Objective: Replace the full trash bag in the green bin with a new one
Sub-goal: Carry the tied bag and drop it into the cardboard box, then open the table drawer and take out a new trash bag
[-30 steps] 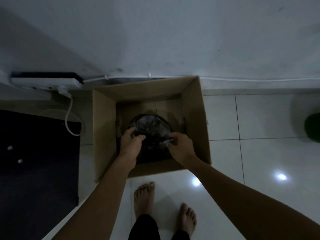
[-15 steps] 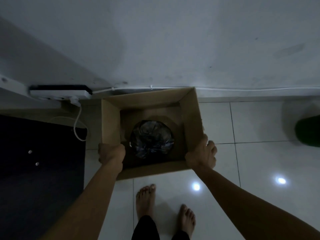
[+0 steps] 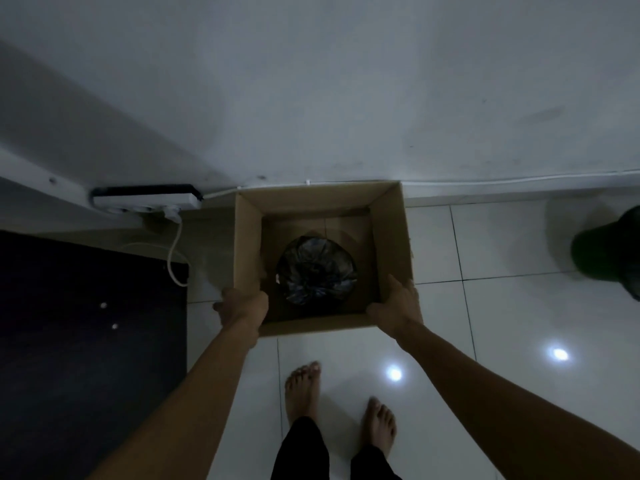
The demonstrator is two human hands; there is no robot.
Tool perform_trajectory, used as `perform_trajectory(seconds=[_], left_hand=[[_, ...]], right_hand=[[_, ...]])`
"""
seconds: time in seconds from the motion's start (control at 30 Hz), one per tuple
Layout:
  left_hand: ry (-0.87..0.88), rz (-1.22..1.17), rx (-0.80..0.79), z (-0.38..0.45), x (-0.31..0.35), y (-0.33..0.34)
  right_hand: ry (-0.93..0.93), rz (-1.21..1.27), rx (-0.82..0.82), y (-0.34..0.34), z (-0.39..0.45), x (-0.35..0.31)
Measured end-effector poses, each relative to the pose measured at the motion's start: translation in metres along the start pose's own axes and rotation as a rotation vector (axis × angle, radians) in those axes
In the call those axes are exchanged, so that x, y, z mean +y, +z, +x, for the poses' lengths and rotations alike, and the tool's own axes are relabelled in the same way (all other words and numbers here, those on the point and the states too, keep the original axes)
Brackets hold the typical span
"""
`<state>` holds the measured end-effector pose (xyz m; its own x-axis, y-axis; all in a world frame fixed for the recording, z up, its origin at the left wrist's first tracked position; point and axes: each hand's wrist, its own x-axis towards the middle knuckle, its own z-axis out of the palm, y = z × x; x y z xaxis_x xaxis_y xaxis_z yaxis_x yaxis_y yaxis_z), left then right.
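Note:
A tied black trash bag lies at the bottom of an open cardboard box that stands on the floor against the wall. My left hand grips the box's near left corner, fingers curled over the wall. My right hand holds the near right corner, fingers on the outside and thumb at the inner edge. The green bin stands at the far right edge, dark and partly cut off by the frame.
A white power strip with a plugged cord lies by the wall left of the box. A dark mat covers the floor at left. My bare feet stand on white tiles below the box.
Both hands let go of the trash bag inside the box and moved out to the box's near corners, where they now hold its walls. The view has shifted slightly.

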<state>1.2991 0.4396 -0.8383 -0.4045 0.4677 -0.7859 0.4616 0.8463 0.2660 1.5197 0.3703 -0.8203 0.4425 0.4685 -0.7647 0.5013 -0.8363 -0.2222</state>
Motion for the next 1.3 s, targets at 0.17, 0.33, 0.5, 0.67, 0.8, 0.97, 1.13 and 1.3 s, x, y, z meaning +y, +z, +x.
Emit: perform_trajectory(seconds=[0.17,0.33,0.5,0.67,0.8,0.97,1.13,1.3], left_hand=[[0.094,-0.014,-0.132,-0.076,-0.003,-0.046],[0.324,0.021,-0.204,-0.177,0.006,-0.105],[0.453,-0.039,-0.232,-0.276,-0.022,-0.155],[0.535,-0.165,-0.234,-0.361,-0.093,-0.201],[0.558,-0.227,-0.233,-0.414,-0.157,-0.245],[0.510,-0.328,-0.153,-0.438,-0.236,-0.309],[0.469,-0.407,-0.066,-0.439,-0.318,-0.383],[0.470,-0.474,0.009,-0.429,-0.412,-0.464]], right_hand=[[-0.096,0.069,-0.027,-0.041,-0.081,-0.028],[-0.147,0.172,-0.044,-0.079,-0.186,-0.042],[-0.253,0.255,-0.023,-0.094,-0.296,-0.043],[-0.384,0.319,0.031,-0.086,-0.404,-0.024],[-0.466,0.288,0.006,-0.064,-0.488,-0.009],[-0.557,0.189,-0.117,-0.012,-0.575,-0.009],[-0.608,0.140,-0.171,0.058,-0.646,-0.029],[-0.661,0.119,-0.184,0.147,-0.718,-0.056]])
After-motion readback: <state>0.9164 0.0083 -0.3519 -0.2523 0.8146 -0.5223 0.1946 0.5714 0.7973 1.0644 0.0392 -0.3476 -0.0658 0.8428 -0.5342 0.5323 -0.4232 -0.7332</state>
